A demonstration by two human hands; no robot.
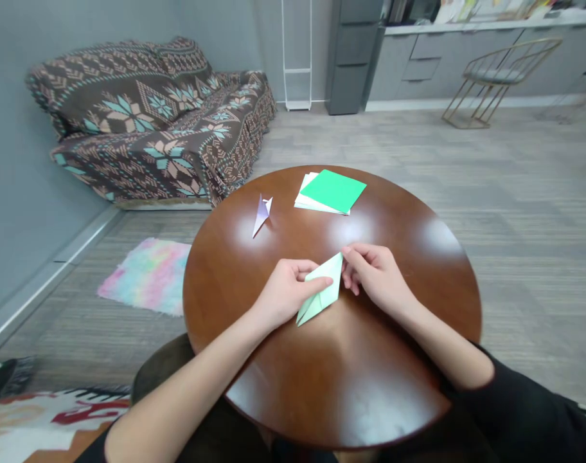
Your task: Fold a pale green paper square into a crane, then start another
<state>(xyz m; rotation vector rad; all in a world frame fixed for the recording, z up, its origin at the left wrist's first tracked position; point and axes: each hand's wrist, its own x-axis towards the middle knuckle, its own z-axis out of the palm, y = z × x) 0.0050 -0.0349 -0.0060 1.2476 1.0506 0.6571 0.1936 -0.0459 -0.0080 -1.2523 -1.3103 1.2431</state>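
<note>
A pale green folded paper (322, 292), long and pointed, lies on the round brown wooden table (408, 257). My left hand (286, 289) grips its left side, thumb laid over the fold. My right hand (374, 273) pinches the paper's upper tip with curled fingers. Both hands rest on the tabletop near its middle.
A stack of square sheets (330, 191), green on top, lies at the table's far side. A small purple folded paper piece (261, 215) stands to its left. A patterned sofa (148, 122), a pastel rug (148, 273) and a gold wire chair (500, 74) stand around.
</note>
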